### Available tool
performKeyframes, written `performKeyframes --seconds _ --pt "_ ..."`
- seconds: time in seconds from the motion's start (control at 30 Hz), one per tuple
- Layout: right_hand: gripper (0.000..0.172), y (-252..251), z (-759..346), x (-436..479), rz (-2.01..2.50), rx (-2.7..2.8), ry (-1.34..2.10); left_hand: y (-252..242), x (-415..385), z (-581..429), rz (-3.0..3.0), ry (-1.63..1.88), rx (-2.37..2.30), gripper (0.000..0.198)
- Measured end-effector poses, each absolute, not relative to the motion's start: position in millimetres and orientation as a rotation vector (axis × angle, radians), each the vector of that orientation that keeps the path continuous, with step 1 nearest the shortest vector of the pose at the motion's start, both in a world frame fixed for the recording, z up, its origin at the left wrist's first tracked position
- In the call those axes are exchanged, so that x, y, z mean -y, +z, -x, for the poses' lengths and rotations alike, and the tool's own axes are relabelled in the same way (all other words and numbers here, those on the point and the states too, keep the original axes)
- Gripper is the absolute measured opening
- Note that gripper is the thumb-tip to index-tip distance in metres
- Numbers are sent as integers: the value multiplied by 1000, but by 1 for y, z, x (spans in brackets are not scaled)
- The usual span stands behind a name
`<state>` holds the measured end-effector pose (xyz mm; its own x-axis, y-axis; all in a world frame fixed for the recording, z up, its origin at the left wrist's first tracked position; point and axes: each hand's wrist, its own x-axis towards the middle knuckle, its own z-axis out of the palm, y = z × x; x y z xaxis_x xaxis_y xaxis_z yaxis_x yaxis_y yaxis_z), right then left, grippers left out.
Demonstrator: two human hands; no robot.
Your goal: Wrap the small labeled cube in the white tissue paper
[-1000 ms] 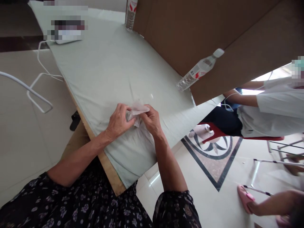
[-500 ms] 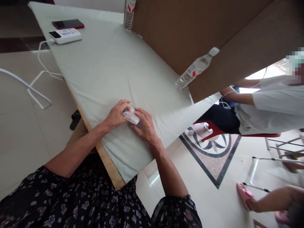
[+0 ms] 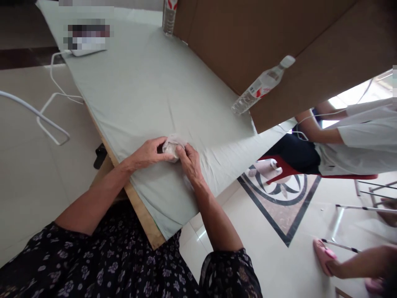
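Observation:
Between my two hands, just above the cloth-covered table [image 3: 133, 91], is a small bundle in thin, whitish, crumpled plastic [image 3: 173, 145]. What the plastic wraps cannot be made out. My left hand [image 3: 151, 152] grips it from the left, thumb below and fingers curled over the far side. From the right, my right hand [image 3: 190, 160] pinches it, with the thumb pressed on its top. Some clear film seems to hang below the right palm.
A tilted water bottle [image 3: 262, 87] leans against a large brown cardboard panel [image 3: 235, 41]; another bottle [image 3: 169, 18] stands at its far end. A white corded device [image 3: 88, 50] lies far left. Beyond the panel sits a person in a white shirt [image 3: 369, 140].
The plastic bundle has turned and now looks rounder and more spread. My right thumb has moved onto its top, and my left fingers have shifted round it. The view has shifted slightly.

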<state>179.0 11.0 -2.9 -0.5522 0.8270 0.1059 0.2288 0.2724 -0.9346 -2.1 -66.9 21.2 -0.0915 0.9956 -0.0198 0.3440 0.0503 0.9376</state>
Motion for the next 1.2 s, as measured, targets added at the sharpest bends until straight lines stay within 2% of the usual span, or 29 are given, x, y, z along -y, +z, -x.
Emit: performKeyframes --seconds 0.2,0.3,0.5,0.67,0.87,1.2 --pt "54 2 -187 -14 874 1880 1472 18 57 1 -1238 1147 -1540 39" --pt "47 3 -186 -14 883 1923 1447 21 59 1 -1223 1143 -1465 38" --pt "41 2 -180 -14 904 1906 1407 18 59 4 -990 1211 -1200 48" --pt "36 4 -173 -19 910 1818 1448 13 57 3 -961 1244 -1184 44" --pt "28 9 -168 -22 917 1901 1282 9 56 5 -1011 1222 -1183 38" --pt "22 21 -153 -37 866 1926 1157 5 56 5 -1111 1268 -1239 46"
